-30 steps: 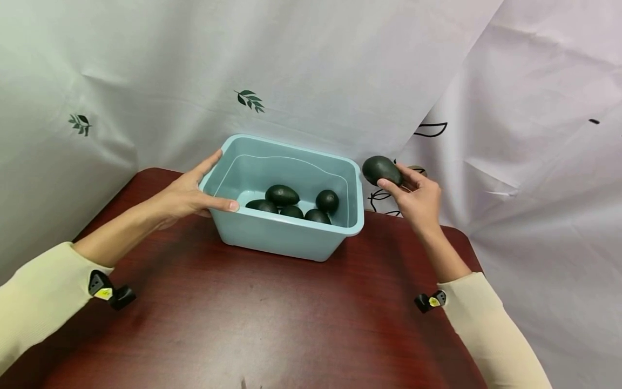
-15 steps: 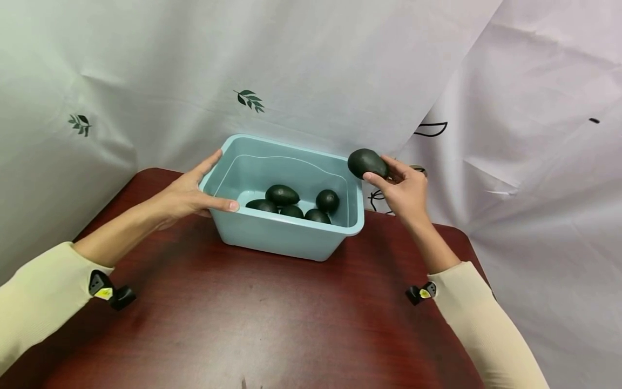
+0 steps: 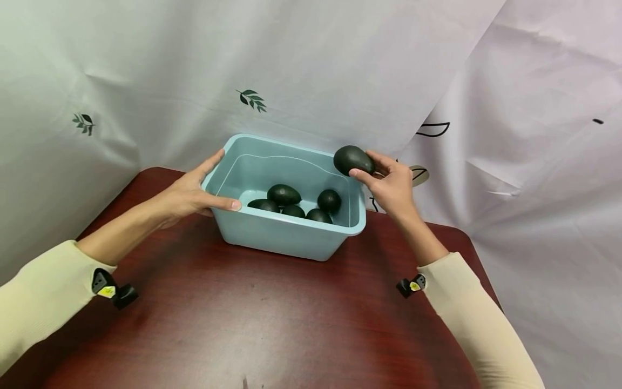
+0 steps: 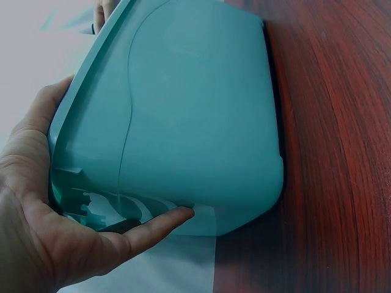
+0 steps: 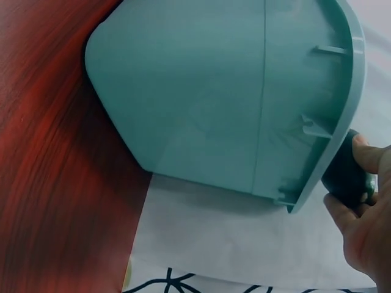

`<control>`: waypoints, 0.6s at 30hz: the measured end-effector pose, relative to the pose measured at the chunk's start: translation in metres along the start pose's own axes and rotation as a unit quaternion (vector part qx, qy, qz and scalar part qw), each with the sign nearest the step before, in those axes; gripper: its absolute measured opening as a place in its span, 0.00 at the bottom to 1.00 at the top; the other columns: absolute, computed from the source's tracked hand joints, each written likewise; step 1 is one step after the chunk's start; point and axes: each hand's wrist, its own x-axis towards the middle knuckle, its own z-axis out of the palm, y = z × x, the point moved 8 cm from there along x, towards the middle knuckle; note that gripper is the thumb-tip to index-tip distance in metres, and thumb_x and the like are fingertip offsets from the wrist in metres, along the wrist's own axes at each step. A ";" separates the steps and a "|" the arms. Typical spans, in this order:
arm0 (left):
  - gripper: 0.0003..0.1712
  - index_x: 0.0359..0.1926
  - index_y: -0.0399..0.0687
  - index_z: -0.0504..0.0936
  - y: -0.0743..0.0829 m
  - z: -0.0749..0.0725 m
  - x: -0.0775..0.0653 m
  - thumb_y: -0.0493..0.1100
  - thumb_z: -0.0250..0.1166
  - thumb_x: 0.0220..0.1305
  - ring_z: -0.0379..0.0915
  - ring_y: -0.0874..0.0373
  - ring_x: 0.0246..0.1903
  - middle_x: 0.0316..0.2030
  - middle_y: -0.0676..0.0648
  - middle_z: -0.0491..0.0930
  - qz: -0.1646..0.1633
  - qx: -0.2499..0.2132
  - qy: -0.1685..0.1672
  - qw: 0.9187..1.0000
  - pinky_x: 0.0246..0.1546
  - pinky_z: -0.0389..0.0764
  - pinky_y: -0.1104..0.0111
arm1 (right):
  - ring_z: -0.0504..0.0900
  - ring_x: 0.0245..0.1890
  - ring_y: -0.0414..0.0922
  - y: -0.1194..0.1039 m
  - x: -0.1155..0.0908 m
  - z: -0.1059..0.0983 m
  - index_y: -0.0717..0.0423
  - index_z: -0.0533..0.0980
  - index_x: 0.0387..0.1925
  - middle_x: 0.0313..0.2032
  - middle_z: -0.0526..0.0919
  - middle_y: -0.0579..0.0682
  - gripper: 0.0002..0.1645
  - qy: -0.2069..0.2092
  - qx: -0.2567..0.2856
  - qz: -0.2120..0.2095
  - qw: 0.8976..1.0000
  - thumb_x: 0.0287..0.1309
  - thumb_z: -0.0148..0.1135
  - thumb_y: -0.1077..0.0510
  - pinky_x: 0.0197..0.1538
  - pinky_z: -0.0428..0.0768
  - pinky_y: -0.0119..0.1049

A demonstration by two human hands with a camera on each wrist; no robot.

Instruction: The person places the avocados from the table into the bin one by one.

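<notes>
A light blue plastic bin (image 3: 282,235) stands on the table with several dark green avocados (image 3: 284,195) on its floor. My left hand (image 3: 187,194) grips the bin's left end, thumb along the near rim and a finger at the far-left corner. In the left wrist view a finger of that hand reaches along the outside of the wall below the rim. My right hand (image 3: 394,186) holds one avocado (image 3: 353,160) between thumb and fingers, above the bin's right rim. The right wrist view shows this avocado (image 5: 347,174) partly hidden by the rim.
The dark red wooden table (image 3: 252,319) extends in front of the bin. A pale curtain (image 3: 311,65) with leaf prints hangs close behind the bin and along both sides.
My right hand has carried its avocado left and slightly up, from beside the bin to over its right rim. The left hand keeps its grip and the bin stays in place.
</notes>
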 end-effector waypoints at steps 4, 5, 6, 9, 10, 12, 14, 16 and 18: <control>0.77 0.92 0.82 0.29 0.000 0.000 0.000 0.48 0.82 0.68 0.62 0.34 0.78 0.91 0.40 0.46 0.002 -0.006 -0.001 1.000 0.62 0.89 0.44 | 0.92 0.64 0.54 0.003 0.001 0.008 0.62 0.84 0.70 0.64 0.91 0.62 0.38 -0.010 0.007 0.008 1.000 0.62 0.87 0.56 0.65 0.89 0.38; 0.77 0.92 0.82 0.29 0.000 0.001 0.000 0.47 0.82 0.68 0.62 0.34 0.79 0.91 0.40 0.46 0.002 -0.007 -0.001 1.000 0.62 0.89 0.43 | 0.92 0.64 0.54 0.003 0.001 0.009 0.62 0.84 0.70 0.64 0.91 0.62 0.38 -0.012 0.005 0.010 1.000 0.62 0.87 0.56 0.65 0.89 0.39; 0.77 0.92 0.82 0.29 -0.001 0.001 0.000 0.47 0.82 0.68 0.62 0.33 0.79 0.91 0.40 0.45 0.002 -0.008 -0.002 1.000 0.62 0.89 0.43 | 0.92 0.63 0.54 0.004 0.001 0.010 0.61 0.84 0.71 0.64 0.91 0.61 0.38 -0.013 0.004 0.013 1.000 0.62 0.88 0.55 0.65 0.89 0.40; 0.77 0.92 0.83 0.29 0.000 0.001 0.001 0.47 0.82 0.68 0.62 0.33 0.79 0.91 0.40 0.45 0.002 -0.009 -0.002 1.000 0.62 0.89 0.43 | 0.93 0.62 0.54 0.005 0.001 0.013 0.60 0.84 0.71 0.63 0.91 0.61 0.38 -0.018 -0.010 0.017 1.000 0.63 0.87 0.55 0.66 0.89 0.43; 0.77 0.91 0.83 0.29 0.000 0.001 0.001 0.47 0.82 0.68 0.62 0.33 0.79 0.91 0.40 0.45 0.001 -0.010 -0.002 1.000 0.62 0.89 0.43 | 0.93 0.62 0.54 0.005 0.001 0.015 0.60 0.84 0.71 0.63 0.91 0.60 0.38 -0.022 -0.013 0.017 1.000 0.63 0.87 0.55 0.66 0.89 0.44; 0.77 0.91 0.83 0.29 -0.001 0.001 0.001 0.47 0.82 0.68 0.62 0.33 0.79 0.91 0.40 0.45 0.001 -0.012 -0.001 1.000 0.62 0.89 0.43 | 0.93 0.62 0.54 0.005 0.001 0.018 0.59 0.83 0.72 0.63 0.91 0.60 0.39 -0.030 -0.017 0.017 0.999 0.63 0.87 0.54 0.66 0.89 0.46; 0.77 0.91 0.83 0.30 -0.001 0.001 0.001 0.47 0.83 0.68 0.62 0.33 0.79 0.91 0.40 0.45 0.001 -0.012 0.000 1.000 0.61 0.89 0.44 | 0.93 0.63 0.54 0.006 0.001 0.021 0.60 0.82 0.73 0.64 0.91 0.60 0.40 -0.042 -0.010 0.023 0.999 0.64 0.87 0.53 0.66 0.89 0.46; 0.77 0.91 0.83 0.30 -0.001 0.001 0.001 0.47 0.82 0.68 0.62 0.34 0.79 0.91 0.40 0.45 0.002 -0.013 -0.001 1.000 0.61 0.89 0.44 | 0.92 0.65 0.54 0.007 0.000 0.024 0.60 0.81 0.75 0.67 0.89 0.60 0.42 -0.054 -0.002 0.029 0.998 0.64 0.87 0.52 0.66 0.89 0.45; 0.77 0.91 0.83 0.29 -0.001 0.001 0.001 0.47 0.82 0.68 0.62 0.34 0.79 0.91 0.40 0.45 0.003 -0.013 -0.002 1.000 0.61 0.89 0.44 | 0.91 0.67 0.54 0.008 -0.001 0.026 0.60 0.80 0.76 0.69 0.88 0.60 0.43 -0.062 0.008 0.034 0.997 0.64 0.86 0.52 0.67 0.89 0.45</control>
